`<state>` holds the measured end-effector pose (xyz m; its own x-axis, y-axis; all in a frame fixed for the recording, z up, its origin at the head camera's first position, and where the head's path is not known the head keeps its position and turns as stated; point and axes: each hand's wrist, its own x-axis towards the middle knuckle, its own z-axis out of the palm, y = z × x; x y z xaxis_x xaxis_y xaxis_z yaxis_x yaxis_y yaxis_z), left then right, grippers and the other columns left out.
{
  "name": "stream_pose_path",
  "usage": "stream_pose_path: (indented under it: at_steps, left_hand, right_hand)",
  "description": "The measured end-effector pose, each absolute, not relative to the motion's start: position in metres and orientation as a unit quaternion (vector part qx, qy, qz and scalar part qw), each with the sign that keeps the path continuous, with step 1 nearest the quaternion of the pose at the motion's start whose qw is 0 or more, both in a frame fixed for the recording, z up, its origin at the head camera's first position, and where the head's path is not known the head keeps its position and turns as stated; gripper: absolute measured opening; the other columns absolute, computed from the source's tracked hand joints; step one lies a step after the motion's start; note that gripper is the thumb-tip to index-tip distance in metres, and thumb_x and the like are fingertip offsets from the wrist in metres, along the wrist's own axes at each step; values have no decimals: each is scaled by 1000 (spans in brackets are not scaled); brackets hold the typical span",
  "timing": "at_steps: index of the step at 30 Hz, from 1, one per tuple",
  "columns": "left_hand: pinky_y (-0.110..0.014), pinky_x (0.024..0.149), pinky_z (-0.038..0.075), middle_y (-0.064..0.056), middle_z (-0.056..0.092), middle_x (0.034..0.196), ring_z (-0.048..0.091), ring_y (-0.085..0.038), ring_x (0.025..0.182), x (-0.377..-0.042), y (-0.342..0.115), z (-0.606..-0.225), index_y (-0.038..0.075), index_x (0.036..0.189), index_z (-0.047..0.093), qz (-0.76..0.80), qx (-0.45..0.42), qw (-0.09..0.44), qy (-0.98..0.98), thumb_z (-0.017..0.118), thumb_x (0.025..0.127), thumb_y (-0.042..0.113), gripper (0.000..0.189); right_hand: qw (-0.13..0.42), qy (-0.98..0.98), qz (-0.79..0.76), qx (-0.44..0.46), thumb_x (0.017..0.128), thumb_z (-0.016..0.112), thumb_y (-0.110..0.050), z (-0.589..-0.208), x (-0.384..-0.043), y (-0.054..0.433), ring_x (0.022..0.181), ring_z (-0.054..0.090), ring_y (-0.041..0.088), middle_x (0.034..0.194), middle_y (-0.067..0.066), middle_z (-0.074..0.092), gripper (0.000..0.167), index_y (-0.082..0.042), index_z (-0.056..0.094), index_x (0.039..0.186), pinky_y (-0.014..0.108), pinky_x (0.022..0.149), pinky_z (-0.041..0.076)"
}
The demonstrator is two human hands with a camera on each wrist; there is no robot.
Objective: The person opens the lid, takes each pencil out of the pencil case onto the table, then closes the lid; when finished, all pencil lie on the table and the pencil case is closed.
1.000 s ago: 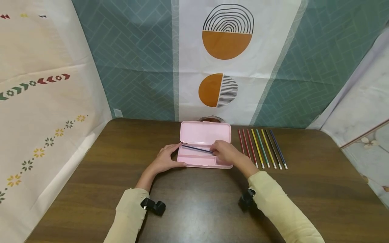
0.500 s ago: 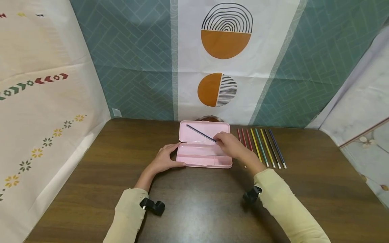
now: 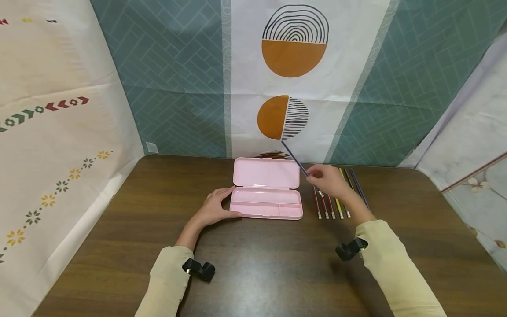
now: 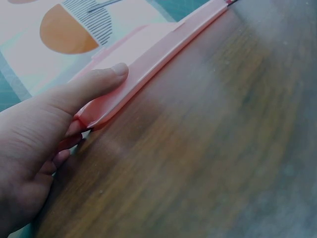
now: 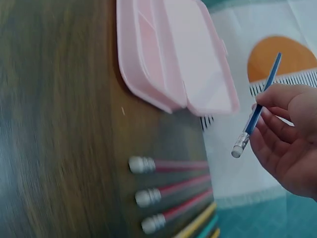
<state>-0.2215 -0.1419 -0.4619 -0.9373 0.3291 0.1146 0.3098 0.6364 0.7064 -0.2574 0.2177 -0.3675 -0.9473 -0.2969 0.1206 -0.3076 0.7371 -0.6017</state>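
A pink pencil case (image 3: 266, 172) lies with its lid folded back, its divided base facing me. My left hand (image 3: 214, 206) grips the left end of the base. In the left wrist view the thumb of that hand (image 4: 39, 129) presses along the front wall, while the other fingers are partly hidden behind the corner. Right of the case, my right hand (image 3: 329, 181) pinches a dark blue pencil (image 3: 294, 157) near its eraser end. That pencil (image 5: 254, 120) is held up off the table, tilted, its white eraser pointing down toward me in the right wrist view.
A row of several pencils (image 3: 317, 206), red, yellow, green, black and blue, lies right of the case, partly hidden under my right hand. A patterned cloth (image 3: 182, 88) hangs behind the back edge of the brown wooden table (image 3: 253, 264).
My right hand has lifted the blue pencil out of the case and carried it right, over the row of pencils. My left hand has stayed at the case's left end.
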Motion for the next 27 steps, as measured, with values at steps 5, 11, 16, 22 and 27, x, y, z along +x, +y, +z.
stream_pose_path:
  at_steps: [5,11,16,22,27]
  left_hand:
    - [-54,101,32,-16,47,141,38,-31,129,-221,-142,-462,9,148,41,385,176,13,906,84,71,43,95]
    - [-54,101,32,-16,47,141,38,-31,129,-220,-141,-459,9,148,41,387,175,15,905,84,71,43,95]
    - [-54,100,33,-15,47,142,37,-31,129,-220,-140,-458,10,148,41,390,171,20,905,84,71,43,95]
    - [-54,100,33,-15,46,142,37,-31,129,-221,-140,-458,10,148,40,391,172,21,904,84,72,42,94]
    - [-54,101,32,-15,47,142,37,-31,130,-221,-140,-459,9,148,40,391,174,21,903,84,72,41,93]
  right_hand:
    - [9,-936,327,129,94,60,-8,-363,-255,246,95,62,35,101,21,67,24,8,64,112,46,80,49]
    - [10,-939,333,86,97,56,-10,-362,-251,276,98,60,37,109,26,63,31,11,58,121,43,76,50]
    - [21,-944,325,60,96,57,-8,-368,-251,301,80,63,31,104,29,63,31,14,58,118,30,64,49]
    - [22,-945,323,34,94,57,-7,-376,-251,332,76,64,24,105,33,61,34,18,55,117,23,59,49]
    - [29,-947,318,19,92,58,-6,-386,-247,353,71,61,14,104,35,61,35,21,54,115,20,58,48]
